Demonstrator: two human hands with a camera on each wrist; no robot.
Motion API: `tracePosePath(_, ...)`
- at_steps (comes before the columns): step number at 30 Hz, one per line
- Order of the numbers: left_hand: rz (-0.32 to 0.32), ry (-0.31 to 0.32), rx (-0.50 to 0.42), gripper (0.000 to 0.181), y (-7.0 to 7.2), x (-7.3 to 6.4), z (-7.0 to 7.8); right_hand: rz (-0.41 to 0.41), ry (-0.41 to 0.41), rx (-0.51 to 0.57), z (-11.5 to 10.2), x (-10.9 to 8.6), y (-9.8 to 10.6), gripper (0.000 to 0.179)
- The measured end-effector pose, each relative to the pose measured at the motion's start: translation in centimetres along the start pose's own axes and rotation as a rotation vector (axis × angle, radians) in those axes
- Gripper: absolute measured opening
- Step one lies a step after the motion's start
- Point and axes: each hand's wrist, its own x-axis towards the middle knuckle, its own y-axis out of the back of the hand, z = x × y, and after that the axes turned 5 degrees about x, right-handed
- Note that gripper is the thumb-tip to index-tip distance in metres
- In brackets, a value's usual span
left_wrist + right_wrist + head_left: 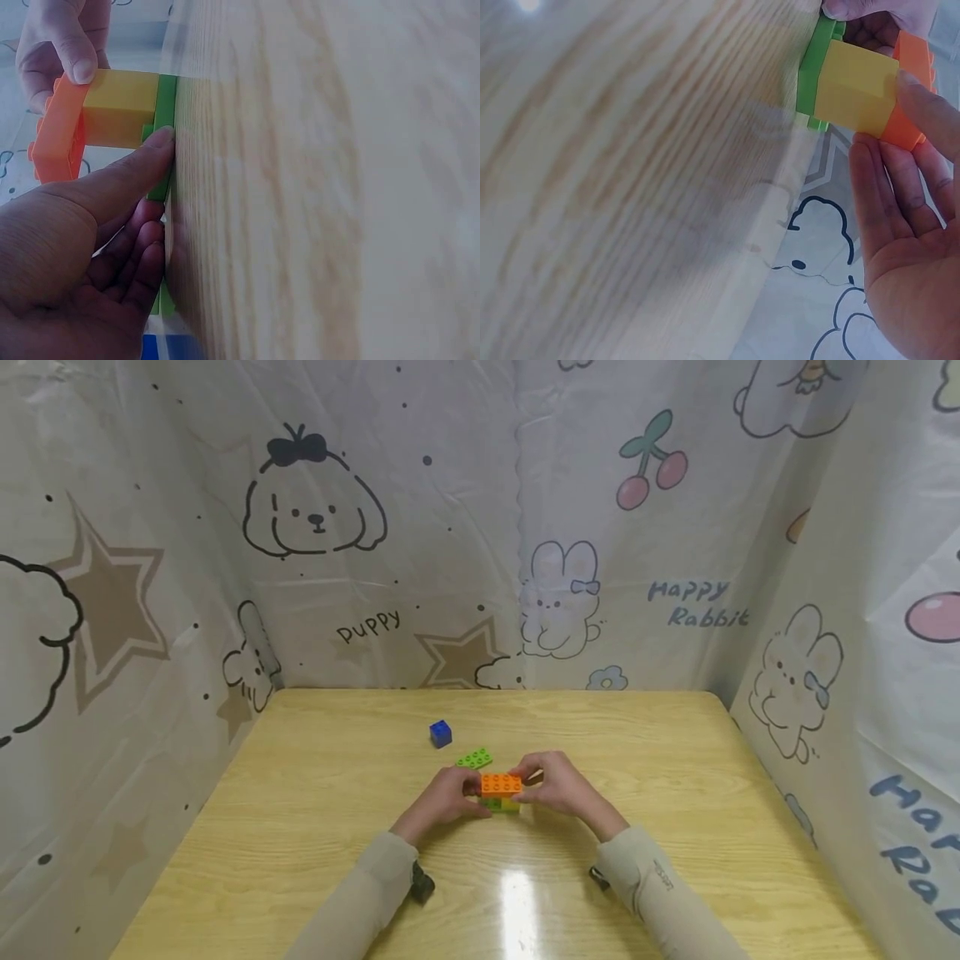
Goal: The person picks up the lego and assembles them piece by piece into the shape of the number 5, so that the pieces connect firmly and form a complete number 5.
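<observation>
A small stack of building bricks stands on the table, an orange brick (501, 785) on top, a yellow brick (856, 86) in the middle and a thin green brick (166, 99) at the bottom. The orange brick overhangs the yellow one toward the left hand. My left hand (450, 795) pinches the green brick low down, its thumb on the near side. From the other side, my right hand (561, 783) holds the orange brick, with its thumb where orange meets yellow. In the head view the orange brick hides much of the stack beneath.
Just behind the left hand lies another flat green brick (475, 759) with studs up. A blue brick (441, 734) sits farther back on the wooden table (337, 760). Printed cloth walls (450, 510) enclose the table's back and sides.
</observation>
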Motion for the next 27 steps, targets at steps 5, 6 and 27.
tracePosePath(5,0.007,-0.003,0.022,0.030,-0.01,-0.27,-0.25,-0.006,0.018,-0.001,0.05,0.06,-0.30,0.027)
tracePosePath(6,0.008,-0.001,0.024,0.031,-0.01,-0.30,-0.31,-0.006,0.020,0.001,0.08,0.10,-0.37,0.027)
tracePosePath(27,-0.009,-0.033,0.017,0.028,-0.33,0.35,-0.83,0.007,0.010,0.005,0.24,0.05,-0.09,0.028)
